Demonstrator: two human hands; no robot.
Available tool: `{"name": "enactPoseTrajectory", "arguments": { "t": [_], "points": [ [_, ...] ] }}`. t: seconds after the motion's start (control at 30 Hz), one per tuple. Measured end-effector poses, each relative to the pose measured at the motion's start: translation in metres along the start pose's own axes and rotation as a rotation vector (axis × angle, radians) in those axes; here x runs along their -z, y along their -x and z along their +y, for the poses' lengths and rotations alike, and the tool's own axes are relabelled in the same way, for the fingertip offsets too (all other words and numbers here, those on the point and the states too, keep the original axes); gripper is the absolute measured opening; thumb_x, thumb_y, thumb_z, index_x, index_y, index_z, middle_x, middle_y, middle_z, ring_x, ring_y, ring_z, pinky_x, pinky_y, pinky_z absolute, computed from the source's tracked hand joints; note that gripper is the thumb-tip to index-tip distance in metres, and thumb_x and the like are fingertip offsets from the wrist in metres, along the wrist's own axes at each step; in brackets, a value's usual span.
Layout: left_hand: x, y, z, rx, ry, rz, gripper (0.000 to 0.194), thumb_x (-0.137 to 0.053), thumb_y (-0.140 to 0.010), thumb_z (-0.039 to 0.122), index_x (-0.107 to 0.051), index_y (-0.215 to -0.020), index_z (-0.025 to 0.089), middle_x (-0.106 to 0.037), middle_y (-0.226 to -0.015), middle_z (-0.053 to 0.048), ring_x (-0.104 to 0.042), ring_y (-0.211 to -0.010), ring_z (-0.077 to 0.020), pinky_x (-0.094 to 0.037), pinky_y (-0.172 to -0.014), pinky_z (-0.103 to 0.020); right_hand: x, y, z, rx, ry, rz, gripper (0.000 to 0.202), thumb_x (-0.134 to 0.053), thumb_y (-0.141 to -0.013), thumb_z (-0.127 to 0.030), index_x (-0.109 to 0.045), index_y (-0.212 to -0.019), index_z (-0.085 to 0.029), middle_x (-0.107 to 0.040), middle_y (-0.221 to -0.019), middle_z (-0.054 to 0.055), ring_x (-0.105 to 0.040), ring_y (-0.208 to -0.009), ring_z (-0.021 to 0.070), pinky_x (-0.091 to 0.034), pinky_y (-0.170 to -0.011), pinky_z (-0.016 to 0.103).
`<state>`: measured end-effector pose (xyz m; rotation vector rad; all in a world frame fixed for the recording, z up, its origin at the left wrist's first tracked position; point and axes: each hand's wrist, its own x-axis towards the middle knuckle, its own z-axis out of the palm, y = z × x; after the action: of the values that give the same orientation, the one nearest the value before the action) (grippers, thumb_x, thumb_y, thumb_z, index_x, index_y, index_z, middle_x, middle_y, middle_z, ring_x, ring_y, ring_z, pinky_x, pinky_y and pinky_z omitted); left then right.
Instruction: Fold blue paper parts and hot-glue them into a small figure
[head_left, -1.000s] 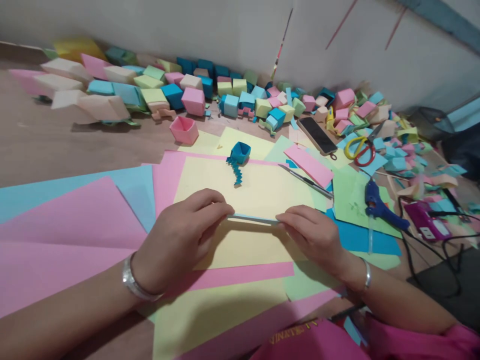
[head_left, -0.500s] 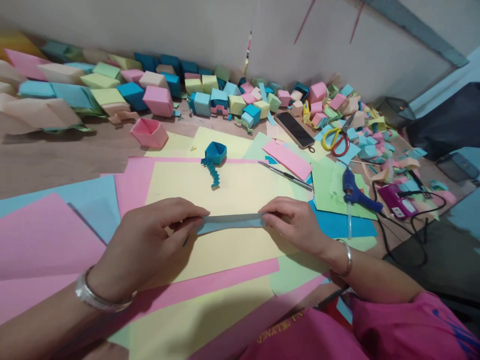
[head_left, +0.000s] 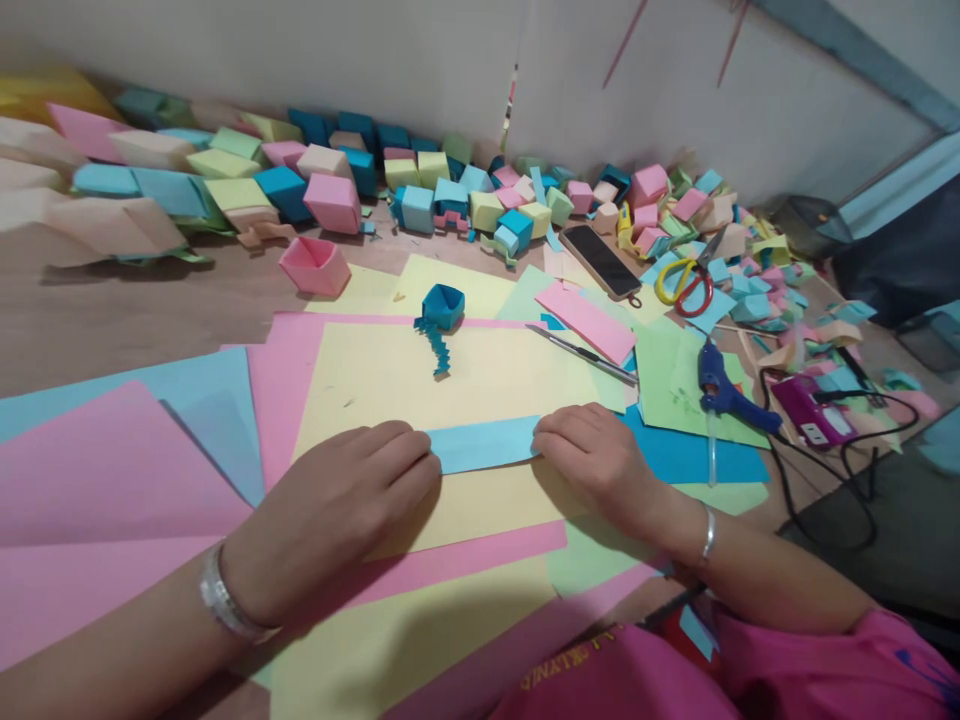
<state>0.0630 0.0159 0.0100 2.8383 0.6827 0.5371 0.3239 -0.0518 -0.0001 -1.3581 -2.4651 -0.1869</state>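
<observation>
Between my hands a strip of light blue paper [head_left: 486, 445] is stretched out flat, just over a sheet of cream-yellow paper [head_left: 375, 385]. My left hand [head_left: 367, 490] grips the strip's left end, fingers curled over it. At the other end my right hand [head_left: 589, 450] pinches the paper, its thumb hidden underneath. Beyond the strip stands a small dark blue open paper box [head_left: 443, 307], with a zigzag folded blue paper strip [head_left: 437, 350] trailing from it. A craft knife or pen [head_left: 583, 355] lies to the right of that box.
Many folded paper boxes [head_left: 332, 204] line the wall, near an open pink box [head_left: 315, 268]. At right lie a phone [head_left: 601, 262], scissors [head_left: 686, 285], a blue glue gun [head_left: 727, 392] and a purple power box [head_left: 813, 410] with black cables. Coloured sheets [head_left: 97, 470] spread at left.
The light blue strip has turned from a narrow, shadowed edge to a wider, flat face. My left hand has rolled over so its back faces up. The whole view has shifted slightly.
</observation>
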Motion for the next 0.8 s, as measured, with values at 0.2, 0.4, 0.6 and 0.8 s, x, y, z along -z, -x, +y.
{"name": "enactPoseTrajectory", "arguments": {
  "t": [0.2, 0.4, 0.6, 0.8],
  "points": [
    [-0.001, -0.003, 0.002, -0.029, -0.080, -0.085, 0.012, -0.050, -0.088, 0.015, -0.062, -0.088, 0.016, -0.057, -0.075, -0.005, -0.051, -0.069, -0.0193, -0.041, -0.060, -0.035, 0.000, -0.002, 0.002, -0.005, 0.001, -0.028, 0.024, -0.047, -0.089, -0.005, -0.062, -0.075, -0.016, -0.064, -0.080, 0.005, -0.050, -0.077, 0.0161, -0.033, -0.066, 0.031],
    [0.001, -0.006, 0.003, -0.090, -0.078, 0.003, 0.021, -0.046, -0.085, 0.007, -0.064, -0.084, 0.017, -0.061, -0.074, -0.005, -0.057, -0.071, -0.0185, -0.046, -0.062, -0.033, 0.004, -0.004, 0.000, 0.047, 0.075, -0.073, 0.021, -0.048, -0.089, -0.005, -0.062, -0.079, -0.016, -0.063, -0.077, 0.003, -0.051, -0.075, 0.0151, -0.032, -0.066, 0.032],
    [0.000, -0.006, 0.004, -0.071, -0.039, 0.055, 0.020, -0.047, -0.086, 0.007, -0.064, -0.086, 0.016, -0.062, -0.074, -0.006, -0.056, -0.069, -0.0182, -0.046, -0.060, -0.032, 0.007, -0.007, -0.002, 0.118, 0.127, -0.061, 0.020, -0.048, -0.090, -0.006, -0.063, -0.082, -0.015, -0.062, -0.072, 0.003, -0.051, -0.071, 0.0151, -0.032, -0.064, 0.033],
    [-0.002, -0.001, 0.003, -0.033, -0.067, 0.034, 0.018, -0.048, -0.089, 0.010, -0.064, -0.095, 0.014, -0.062, -0.077, -0.006, -0.054, -0.068, -0.0189, -0.039, -0.057, -0.033, 0.011, -0.010, -0.004, 0.183, 0.181, -0.061, 0.020, -0.047, -0.091, -0.008, -0.063, -0.082, -0.015, -0.058, -0.067, 0.003, -0.047, -0.069, 0.0158, -0.029, -0.064, 0.033]
  ]
}}
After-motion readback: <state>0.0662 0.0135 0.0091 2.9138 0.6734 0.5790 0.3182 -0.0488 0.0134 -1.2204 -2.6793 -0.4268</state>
